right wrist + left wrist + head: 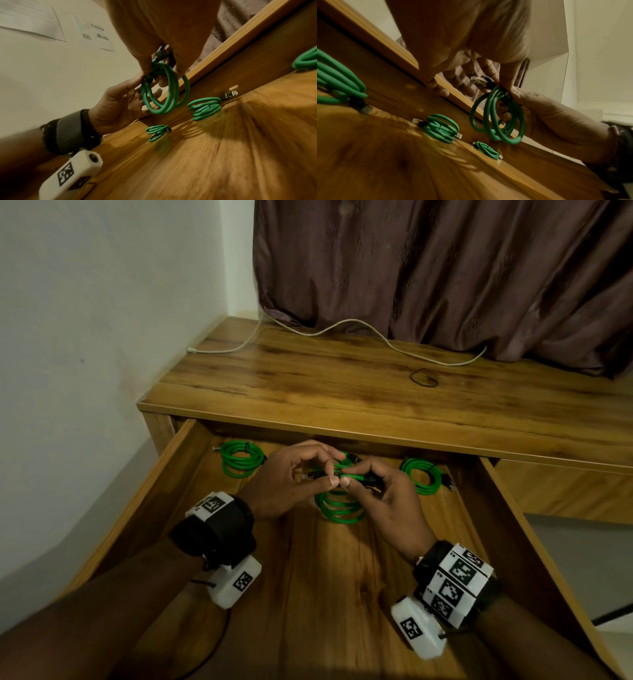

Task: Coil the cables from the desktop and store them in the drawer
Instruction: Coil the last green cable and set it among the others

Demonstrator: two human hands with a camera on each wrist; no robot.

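Both hands work over the open drawer [507, 508], holding one coiled green cable [339, 508] up off its floor. Left hand [291, 477] pinches the top of the bundle, thumb against curled fingertips; right hand [383, 494] pinches the same spot from the other side, fingers curled round the gathered turns. A black band (elastic or twist tie, cannot tell which) [506, 94] sits at the pinch point.

Risks, as I judge them:
- Either pinch slackens before the band is secured: the springy turns fan out and the coil must be redone.
- The free plug [479, 80] sticks out above the fingers and could snag the band.
- Dropped carelessly, the coil could land on the stored coils and tangle.

The cable: bright green, round jacket, stiffish, in several loops hanging unevenly below the hands, with metal-shelled plugs on dark boots.

Already in the drawer, along the back: a tied green coil at left [241, 462], another at right [423, 475], and the wrist views show one more on the floor under the hands [441, 128].

Not yet coiled: a white cable [342, 328] snaking along the desktop [342, 378] by the curtain [445, 268], with a loose black band [424, 378] near it.
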